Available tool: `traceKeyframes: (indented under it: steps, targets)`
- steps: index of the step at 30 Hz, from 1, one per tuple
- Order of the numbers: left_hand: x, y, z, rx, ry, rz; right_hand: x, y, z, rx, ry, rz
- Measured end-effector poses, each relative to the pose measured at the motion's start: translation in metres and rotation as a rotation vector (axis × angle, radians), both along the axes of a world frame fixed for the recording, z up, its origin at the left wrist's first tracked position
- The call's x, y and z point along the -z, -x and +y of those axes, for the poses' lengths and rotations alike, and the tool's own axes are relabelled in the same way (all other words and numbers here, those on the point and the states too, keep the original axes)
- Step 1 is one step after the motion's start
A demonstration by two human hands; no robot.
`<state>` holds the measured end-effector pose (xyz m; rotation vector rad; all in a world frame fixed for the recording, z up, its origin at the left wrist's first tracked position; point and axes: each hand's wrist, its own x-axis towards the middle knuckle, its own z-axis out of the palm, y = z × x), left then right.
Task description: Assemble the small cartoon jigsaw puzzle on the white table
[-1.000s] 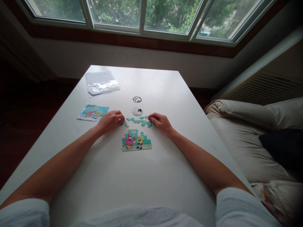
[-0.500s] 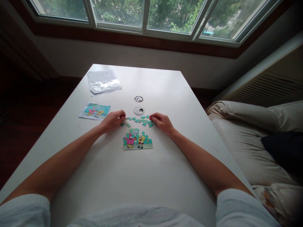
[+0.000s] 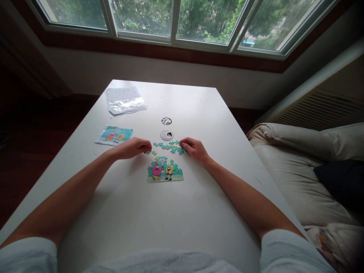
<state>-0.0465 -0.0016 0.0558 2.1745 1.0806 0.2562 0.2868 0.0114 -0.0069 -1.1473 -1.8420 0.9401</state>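
Observation:
A partly assembled cartoon jigsaw (image 3: pixel 165 170) lies flat on the white table (image 3: pixel 159 212). Just beyond it sit several loose teal puzzle pieces (image 3: pixel 168 146). My left hand (image 3: pixel 133 148) hovers at the left end of the loose pieces, fingers curled and pinched together over a small piece near the jigsaw's upper left corner. My right hand (image 3: pixel 194 148) rests at the right end of the loose pieces, fingers curled with the tips touching them.
A printed reference picture (image 3: pixel 114 135) lies to the left, a clear plastic bag (image 3: pixel 124 100) further back. Two round cable grommets (image 3: pixel 166 135) sit mid-table. A cushioned sofa (image 3: pixel 307 170) stands right of the table; windows run along the far wall.
My left hand has slid slightly toward me and to the right, closing over a piece near the jigsaw. My right hand has barely moved.

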Motion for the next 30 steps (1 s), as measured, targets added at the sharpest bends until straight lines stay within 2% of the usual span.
traceKeyframes:
  steps: [2,5,9,11,16,30]
  targets:
    - [-0.011,0.002,-0.006,0.098,0.069,0.07,-0.005,0.002,-0.004,-0.024,-0.063,-0.053]
    - [-0.025,0.0,-0.019,0.121,0.046,0.161,-0.013,0.007,-0.012,-0.118,-0.215,-0.149]
    - [-0.034,-0.009,-0.036,0.208,0.067,0.213,-0.019,0.014,-0.021,-0.274,-0.321,-0.229]
    - [-0.034,-0.015,-0.043,0.255,0.058,0.213,-0.02,0.015,-0.022,-0.31,-0.319,-0.244]
    - [-0.03,-0.026,-0.053,0.317,0.037,0.216,-0.019,0.013,-0.021,-0.292,-0.293,-0.233]
    - [-0.027,-0.023,-0.054,0.247,-0.021,0.263,-0.019,0.013,-0.02,-0.3,-0.262,-0.21]
